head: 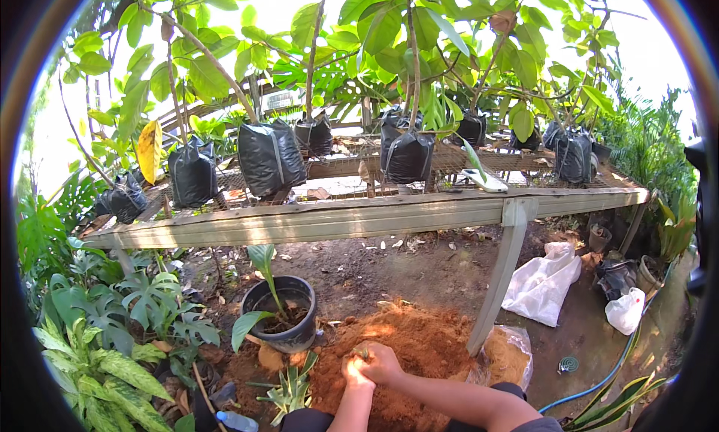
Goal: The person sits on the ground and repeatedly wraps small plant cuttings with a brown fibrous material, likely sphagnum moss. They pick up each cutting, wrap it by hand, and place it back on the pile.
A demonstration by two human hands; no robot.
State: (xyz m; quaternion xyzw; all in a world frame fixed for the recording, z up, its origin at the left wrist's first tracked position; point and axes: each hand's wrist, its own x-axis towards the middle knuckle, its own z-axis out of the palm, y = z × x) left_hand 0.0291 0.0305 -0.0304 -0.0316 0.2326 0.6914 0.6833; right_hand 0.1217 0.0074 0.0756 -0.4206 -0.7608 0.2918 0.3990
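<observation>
My left hand (355, 370) and my right hand (382, 362) meet over a heap of reddish-brown loose soil (415, 334). The fingers of both are closed together around something small and greenish that I cannot make out. Behind them to the left stands a black plastic pot (306, 325) with a broad-leaved young plant (272, 280) in dark soil. Cut variegated leaves (291, 388) lie on the ground left of my hands. Right of the heap, a clear plastic bag (527, 353) holds light brown material.
A wooden bench (359, 221) with wire mesh crosses ahead, bearing saplings in black plastic bags (272, 157) and a phone (484, 181). Its leg (497, 286) stands beside the heap. A white sack (542, 289) and blue hose (609, 373) lie right; a plastic bottle (237, 421) lies lower left.
</observation>
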